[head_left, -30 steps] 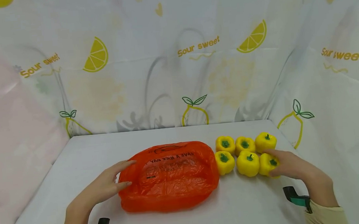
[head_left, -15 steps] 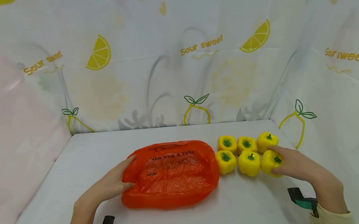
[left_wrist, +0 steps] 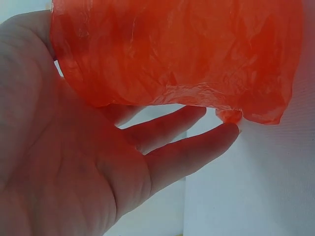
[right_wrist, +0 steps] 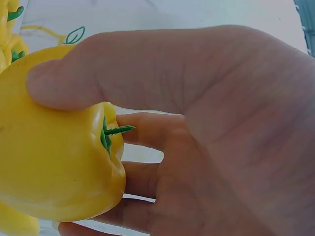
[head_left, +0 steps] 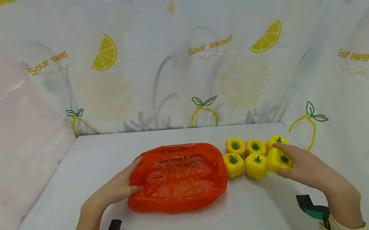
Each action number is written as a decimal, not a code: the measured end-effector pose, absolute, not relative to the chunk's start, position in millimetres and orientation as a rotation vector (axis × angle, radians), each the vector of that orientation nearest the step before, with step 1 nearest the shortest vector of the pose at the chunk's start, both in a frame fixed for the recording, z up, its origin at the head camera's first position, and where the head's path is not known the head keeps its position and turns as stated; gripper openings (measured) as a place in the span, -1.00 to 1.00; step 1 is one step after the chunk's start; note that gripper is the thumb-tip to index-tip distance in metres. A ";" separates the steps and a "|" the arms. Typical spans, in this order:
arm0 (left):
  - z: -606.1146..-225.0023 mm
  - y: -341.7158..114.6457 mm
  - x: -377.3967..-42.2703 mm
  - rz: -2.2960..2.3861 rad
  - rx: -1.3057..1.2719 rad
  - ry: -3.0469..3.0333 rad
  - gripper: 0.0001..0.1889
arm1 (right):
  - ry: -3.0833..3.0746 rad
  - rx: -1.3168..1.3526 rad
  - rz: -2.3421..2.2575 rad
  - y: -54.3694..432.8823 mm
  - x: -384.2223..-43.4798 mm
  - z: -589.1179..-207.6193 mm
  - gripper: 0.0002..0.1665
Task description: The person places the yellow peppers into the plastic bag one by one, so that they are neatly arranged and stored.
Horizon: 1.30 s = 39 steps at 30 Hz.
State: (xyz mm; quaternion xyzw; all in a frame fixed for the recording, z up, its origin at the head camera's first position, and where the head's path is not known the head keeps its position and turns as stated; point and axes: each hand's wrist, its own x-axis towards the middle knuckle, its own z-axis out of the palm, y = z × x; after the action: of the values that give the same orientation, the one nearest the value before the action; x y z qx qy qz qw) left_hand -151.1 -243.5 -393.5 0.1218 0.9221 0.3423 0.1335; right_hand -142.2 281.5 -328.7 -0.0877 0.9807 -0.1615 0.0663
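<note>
A red plastic bag, printed with black lettering, lies puffed out on the white table. My left hand is at the bag's left end, thumb and fingers spread. In the left wrist view, the hanging bag film hides part of the thumb and some fingers, which extend fairly straight along its edge. My right hand grips a yellow bell pepper at the right. Seen from the right wrist, the thumb presses one side of this pepper, its green stem facing the palm, fingers behind it.
Several more yellow bell peppers stand in two rows between the bag and my right hand; the nearest one sits right at the bag's right side. A white cloth backdrop with lemon prints rises behind the table and along both sides.
My right hand has taken hold of the front right pepper and raised it slightly, and it now overlaps the pepper behind. The left hand has stayed at the bag. The view has shifted a little.
</note>
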 end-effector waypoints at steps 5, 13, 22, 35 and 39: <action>-393.7 -243.4 -150.8 0.989 0.328 2.666 -0.01 | 3.001 -0.287 -0.496 274.2 -139.3 -324.6 -0.03; -396.5 -244.4 -153.5 0.972 0.329 2.671 -0.01 | 3.048 -0.362 -0.545 263.4 -137.1 -317.9 -0.06; -398.4 -244.7 -151.4 0.983 0.325 2.668 0.00 | 3.042 -0.516 -0.702 220.9 -141.3 -326.5 -0.11; -400.6 -242.9 -153.4 0.979 0.361 2.668 0.00 | 2.910 -0.670 -0.938 152.5 -157.8 -358.5 -0.07; -401.0 -242.1 -152.0 0.983 0.369 2.670 -0.01 | 2.850 -0.730 -0.936 134.9 -162.6 -367.1 -0.08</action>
State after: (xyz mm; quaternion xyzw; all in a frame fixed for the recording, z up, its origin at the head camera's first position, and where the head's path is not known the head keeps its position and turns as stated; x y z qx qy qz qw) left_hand -152.0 -242.1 -401.0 0.1274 0.9220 0.3394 0.1361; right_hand -162.6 134.9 -367.1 -0.2364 0.9228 -0.3030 0.0269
